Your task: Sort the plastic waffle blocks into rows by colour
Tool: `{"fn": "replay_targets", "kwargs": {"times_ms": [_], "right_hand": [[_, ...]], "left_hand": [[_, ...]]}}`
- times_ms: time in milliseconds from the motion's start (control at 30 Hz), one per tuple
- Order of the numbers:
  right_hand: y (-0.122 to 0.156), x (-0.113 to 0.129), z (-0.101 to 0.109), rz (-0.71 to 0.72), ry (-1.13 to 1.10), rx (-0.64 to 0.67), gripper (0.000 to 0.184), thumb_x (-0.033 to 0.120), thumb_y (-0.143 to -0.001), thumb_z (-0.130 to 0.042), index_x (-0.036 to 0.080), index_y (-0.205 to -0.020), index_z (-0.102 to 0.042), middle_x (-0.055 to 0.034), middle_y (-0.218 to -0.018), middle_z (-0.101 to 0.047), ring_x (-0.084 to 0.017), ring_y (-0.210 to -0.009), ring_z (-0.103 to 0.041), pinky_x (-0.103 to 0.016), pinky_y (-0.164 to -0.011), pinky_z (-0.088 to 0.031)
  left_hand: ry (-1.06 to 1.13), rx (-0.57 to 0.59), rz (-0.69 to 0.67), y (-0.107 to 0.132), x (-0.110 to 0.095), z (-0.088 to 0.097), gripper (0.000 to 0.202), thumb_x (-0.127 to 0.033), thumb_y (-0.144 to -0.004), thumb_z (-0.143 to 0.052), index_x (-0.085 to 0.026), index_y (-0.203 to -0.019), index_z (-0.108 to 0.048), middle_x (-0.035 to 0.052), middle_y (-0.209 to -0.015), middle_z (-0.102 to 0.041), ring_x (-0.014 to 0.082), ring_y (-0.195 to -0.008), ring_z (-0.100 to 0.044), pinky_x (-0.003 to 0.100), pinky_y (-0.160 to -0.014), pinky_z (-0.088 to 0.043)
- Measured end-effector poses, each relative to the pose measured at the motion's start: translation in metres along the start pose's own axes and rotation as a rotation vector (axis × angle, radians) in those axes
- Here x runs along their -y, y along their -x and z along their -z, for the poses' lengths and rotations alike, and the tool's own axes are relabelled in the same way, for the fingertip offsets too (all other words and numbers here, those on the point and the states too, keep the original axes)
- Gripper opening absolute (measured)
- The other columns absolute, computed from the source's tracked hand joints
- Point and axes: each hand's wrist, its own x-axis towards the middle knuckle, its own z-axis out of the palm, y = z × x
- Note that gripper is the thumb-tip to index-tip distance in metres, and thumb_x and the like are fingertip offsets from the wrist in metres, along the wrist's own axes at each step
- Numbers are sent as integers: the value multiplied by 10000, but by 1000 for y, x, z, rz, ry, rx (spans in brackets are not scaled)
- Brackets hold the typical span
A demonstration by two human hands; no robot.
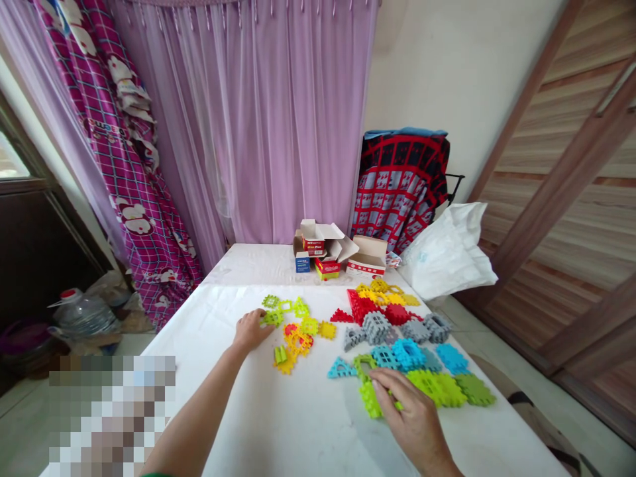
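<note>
My left hand (pixel 252 329) reaches over the table's left side, its fingertips closed at the edge of a lime-green interlocking building piece (pixel 273 318). Other lime-green pieces (pixel 301 307) lie just beyond it, and a cluster of orange, yellow and red pieces (pixel 299 339) lies to its right. My right hand (pixel 412 414) is at the front right, thumb and fingers pinched on a green frame-shaped building piece (pixel 364 364). Bright green pieces (pixel 370 400) sit under and beside that hand, partly hidden by it. A light-blue triangular piece (pixel 341 368) lies left of the green frame.
Sorted piles lie on the right: blue pieces (pixel 408 354), grey pieces (pixel 376 327), red pieces (pixel 362 307) and yellow pieces (pixel 379 291). Open small cardboard boxes (pixel 366 256) stand at the back of the white table (pixel 278 424). A white bag (pixel 444 255) rests at the right edge.
</note>
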Motion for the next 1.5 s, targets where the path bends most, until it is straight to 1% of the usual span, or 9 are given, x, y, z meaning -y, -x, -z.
{"fn": "replay_targets", "kwargs": {"times_ms": [167, 400, 600, 733, 833, 967, 1233, 1333, 1500], "right_hand": [[1, 8, -14, -116, -90, 55, 229, 299, -895, -493, 249, -868, -715, -66, -883, -737, -209, -820, -704, -309, -729, -587], [-15, 30, -73, -511, -325, 225, 375, 389, -823, -518, 203, -1126, -637, -85, -974, -725, -189, -715, -686, -300, -646, -564], [-19, 37, -92, -791, -618, 222, 349, 454, -738, -569, 183, -945, -640, -35, -723, -679, -193, -585, -649, -270, -470, -490], [-9, 34, -82, -864, -645, 163, 361, 468, -712, -587, 184, -925, -650, -16, -686, -656, -176, -564, -627, -235, -409, -434], [0, 26, -73, -852, -590, 197, 413, 481, -709, -591, 176, -974, -677, -29, -728, -680, -181, -582, -632, -263, -463, -488], [6, 19, -66, -729, -471, 225, 379, 436, -789, -528, 192, -1028, -692, -54, -876, -723, -193, -698, -654, -318, -658, -559], [7, 31, -35, -399, -22, 316, 448, 221, -759, -582, 239, -1207, -584, -76, -1219, -600, -184, -898, -634, -336, -856, -510], [3, 37, -20, -337, 143, 420, 500, 219, -765, -611, 250, -1258, -538, -80, -1228, -582, -226, -1081, -584, -338, -895, -483], [-4, 40, -4, -290, 267, 532, 507, 266, -791, -605, 245, -1287, -500, -76, -1180, -596, -230, -1074, -587, -322, -864, -475]], "left_hand": [[88, -74, -96, 36, -17, -2, 376, -365, -810, -606, -207, -1147, -548, 78, -1188, -652, 216, -1138, -575, 365, -999, -409], [456, -207, -287, 99, -43, -25, 420, -376, -777, -632, -202, -1153, -561, 96, -1126, -673, 245, -1064, -626, 406, -941, -488], [686, -118, -317, 125, -66, -26, 454, -347, -748, -658, -232, -1179, -575, 90, -1179, -665, 247, -1093, -615, 423, -953, -486], [1001, 85, -96, 132, -84, -29, 516, -468, -751, -617, -198, -1187, -559, 109, -1117, -669, 229, -941, -664, 305, -615, -561], [1122, 261, 95, 136, -97, -28, 515, -572, -747, -577, -160, -1053, -613, 37, -760, -671, 147, -590, -630, 210, -400, -436], [1119, 434, 155, 140, -105, -27, 451, -590, -675, -648, -160, -808, -620, -65, -465, -533, 46, -328, -398, 164, -333, -304], [1239, 482, 297, 151, -118, -35, 464, -582, -586, -710, -182, -777, -571, -16, -700, -674, 35, -375, -462, 154, -326, -281], [1262, 489, 291, 156, -127, -34, 451, -562, -577, -719, -180, -767, -571, -20, -705, -670, 28, -367, -449, 154, -322, -275], [1250, 494, 228, 159, -136, -28, 433, -558, -581, -712, -177, -738, -580, -39, -628, -638, 31, -346, -435, 157, -319, -265]]}}
